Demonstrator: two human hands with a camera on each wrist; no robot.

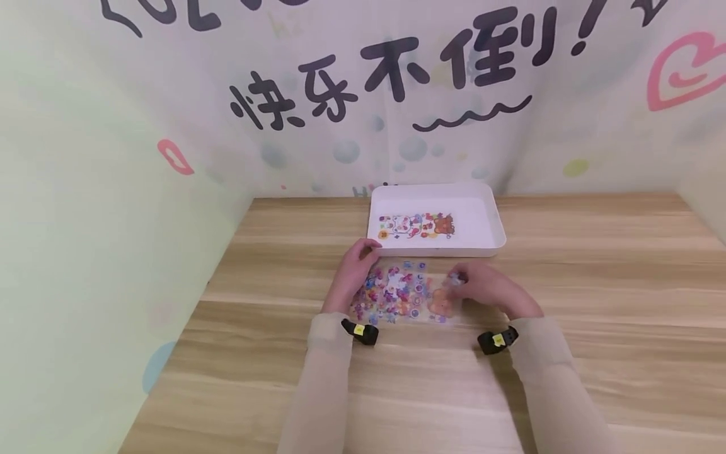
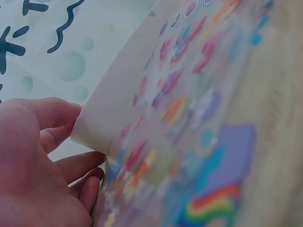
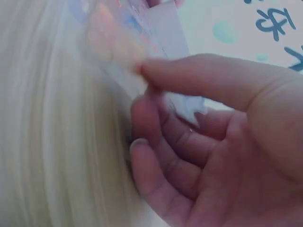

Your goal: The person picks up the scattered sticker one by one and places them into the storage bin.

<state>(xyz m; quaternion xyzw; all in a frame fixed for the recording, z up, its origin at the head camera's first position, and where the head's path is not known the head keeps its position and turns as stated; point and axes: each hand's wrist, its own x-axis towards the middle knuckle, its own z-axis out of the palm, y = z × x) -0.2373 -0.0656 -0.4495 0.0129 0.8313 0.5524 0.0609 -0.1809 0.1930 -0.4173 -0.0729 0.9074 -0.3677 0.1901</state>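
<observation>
A clear sheet of colourful stickers lies on the table in front of a white tray. My right hand pinches the sheet's right end, beside an orange bear figure. In the right wrist view, the thumb presses toward the curled fingers, with crumpled clear film between them. My left hand is at the tray's front left corner, beside the sheet's left end. Its fingertips touch the tray corner in the left wrist view; its lower fingers are partly hidden behind the sheet's edge.
Inside the tray lies another sticker sheet with a cow and a brown bear. Behind the tray hangs a white printed cloth with dark lettering. A pale wall bounds the wooden table on the left.
</observation>
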